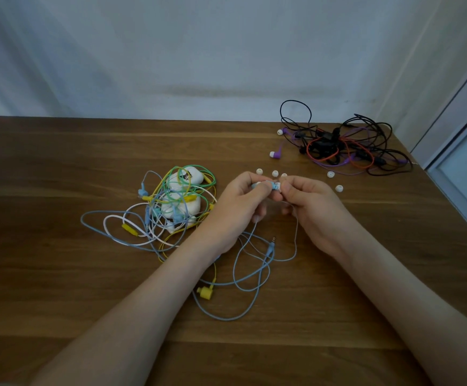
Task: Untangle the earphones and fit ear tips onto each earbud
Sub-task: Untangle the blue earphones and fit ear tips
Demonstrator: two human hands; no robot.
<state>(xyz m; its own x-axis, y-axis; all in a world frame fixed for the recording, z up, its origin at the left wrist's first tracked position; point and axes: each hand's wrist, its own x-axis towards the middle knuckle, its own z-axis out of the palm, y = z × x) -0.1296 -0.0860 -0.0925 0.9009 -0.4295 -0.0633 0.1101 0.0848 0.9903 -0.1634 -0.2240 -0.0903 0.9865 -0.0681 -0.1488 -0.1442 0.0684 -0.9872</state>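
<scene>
My left hand and my right hand meet above the middle of the wooden table. Together they pinch a light blue earbud, with a white ear tip at my right fingertips. Its blue cable loops down on the table between my forearms, ending in a jack plug. Several loose white ear tips lie just beyond my hands. A tangle of blue, yellow, green and white earphones lies to the left.
A second tangle of black, purple and orange earphones sits at the back right, with purple earbuds sticking out. A yellow earbud lies near my left forearm. White cases lie under the left tangle. A wall backs the table.
</scene>
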